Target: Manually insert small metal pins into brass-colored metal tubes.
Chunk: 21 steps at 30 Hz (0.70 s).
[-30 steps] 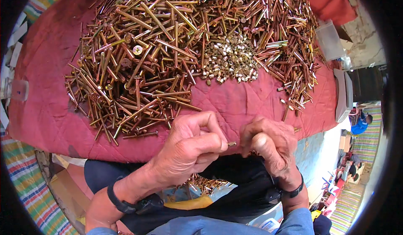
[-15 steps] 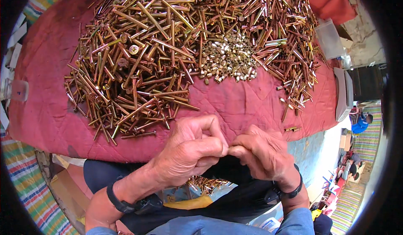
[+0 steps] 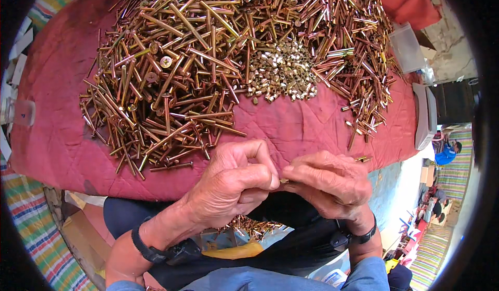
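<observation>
Over the table's near edge, my two hands meet almost fingertip to fingertip. My left hand (image 3: 231,179) is closed, thumb against curled index finger; whatever lies inside it is hidden. The fingers of my right hand (image 3: 330,182) are pinched around a small gold-coloured metal piece (image 3: 284,180), of which only a bit shows at the fingertips. Beyond my left hand spreads a heap of long gold-coloured screws (image 3: 161,93) with cross-slotted heads. Small shiny metal nuts or caps (image 3: 283,72) form a pile in the middle. Slim metal tubes or rods (image 3: 358,57) are heaped to the right.
A quilted red cloth (image 3: 57,130) covers the table. At its right edge are a clear plastic container (image 3: 407,49) and a grey tray-like object (image 3: 424,117). A clear jar (image 3: 23,111) is at far left. More metal pieces (image 3: 254,227) lie below, between my knees.
My right hand has turned and its fingers have straightened and shifted slightly, so a bit of the gold-coloured piece shows. My left hand has barely moved.
</observation>
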Tool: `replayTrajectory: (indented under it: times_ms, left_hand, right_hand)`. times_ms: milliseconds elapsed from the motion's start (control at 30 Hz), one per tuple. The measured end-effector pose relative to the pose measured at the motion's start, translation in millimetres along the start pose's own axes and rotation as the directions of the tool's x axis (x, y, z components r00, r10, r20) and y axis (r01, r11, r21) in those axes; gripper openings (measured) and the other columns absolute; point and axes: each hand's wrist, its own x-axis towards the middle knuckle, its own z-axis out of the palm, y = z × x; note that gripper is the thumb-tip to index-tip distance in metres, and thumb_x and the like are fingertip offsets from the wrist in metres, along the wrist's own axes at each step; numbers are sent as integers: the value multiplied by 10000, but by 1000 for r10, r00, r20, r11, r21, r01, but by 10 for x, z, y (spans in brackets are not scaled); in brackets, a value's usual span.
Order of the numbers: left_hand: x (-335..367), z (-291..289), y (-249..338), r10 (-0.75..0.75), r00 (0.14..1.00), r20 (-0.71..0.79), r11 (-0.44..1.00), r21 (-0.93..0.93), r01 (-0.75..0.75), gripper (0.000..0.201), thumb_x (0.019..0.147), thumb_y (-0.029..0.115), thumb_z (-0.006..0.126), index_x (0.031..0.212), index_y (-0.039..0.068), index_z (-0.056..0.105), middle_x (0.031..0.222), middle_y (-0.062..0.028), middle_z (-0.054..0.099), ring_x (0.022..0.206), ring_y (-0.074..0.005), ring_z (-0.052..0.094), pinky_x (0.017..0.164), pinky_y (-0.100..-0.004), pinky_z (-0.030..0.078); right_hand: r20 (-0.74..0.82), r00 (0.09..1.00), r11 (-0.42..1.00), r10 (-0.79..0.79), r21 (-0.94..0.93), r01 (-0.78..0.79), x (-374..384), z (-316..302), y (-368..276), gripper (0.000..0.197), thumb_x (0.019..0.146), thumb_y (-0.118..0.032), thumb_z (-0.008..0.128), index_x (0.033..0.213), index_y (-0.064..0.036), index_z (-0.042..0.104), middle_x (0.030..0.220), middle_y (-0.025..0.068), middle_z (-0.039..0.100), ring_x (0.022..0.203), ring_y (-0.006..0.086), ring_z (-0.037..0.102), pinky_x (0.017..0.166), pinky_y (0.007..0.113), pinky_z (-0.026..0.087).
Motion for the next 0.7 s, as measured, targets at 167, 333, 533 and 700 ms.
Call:
replayTrajectory:
  times_ms: [167, 333, 533, 700]
  left_hand:
    - [11, 40, -30, -17, 999, -32, 997, 72, 19, 82, 861, 2, 628, 859, 23, 549, 543, 43, 389, 383, -26, 261, 360, -236, 172]
    - [7, 5, -9, -7, 1000, -4, 999, 31, 7, 74, 875, 9, 619, 852, 22, 550, 568, 39, 413, 401, -24, 302, 367, -226, 192]
    - [-6, 1, 24, -48, 999, -2, 999, -10, 48, 83, 887, 5, 612, 840, 27, 547, 601, 24, 442, 421, -25, 333, 358, -213, 216]
    - [16, -25, -2, -118, 993, -22, 992, -41, 118, 75, 891, 7, 603, 842, 24, 549, 607, 5, 459, 419, -33, 352, 330, -216, 231]
  right_hand:
    - [213, 975, 998, 67, -35, -61, -62, -62, -6, 336, 823, -38, 794, 1147, -13, 704, 913, 105, 703, 715, 232, 700, 577, 323, 543]
    - [-75, 989, 985, 126, 126, -116, 40, 77, -78, 240, 765, -86, 835, 969, -27, 723, 742, 65, 646, 608, 197, 642, 523, 309, 470]
    - [166, 985, 996, -38, -80, 51, -37, 11, 12, 436, 810, -27, 799, 1216, 13, 643, 863, 90, 656, 620, 218, 652, 500, 319, 508]
    - [141, 979, 989, -144, -11, 147, -56, 6, 52, 378, 822, -23, 787, 1171, 7, 646, 861, 90, 643, 582, 203, 632, 467, 321, 480]
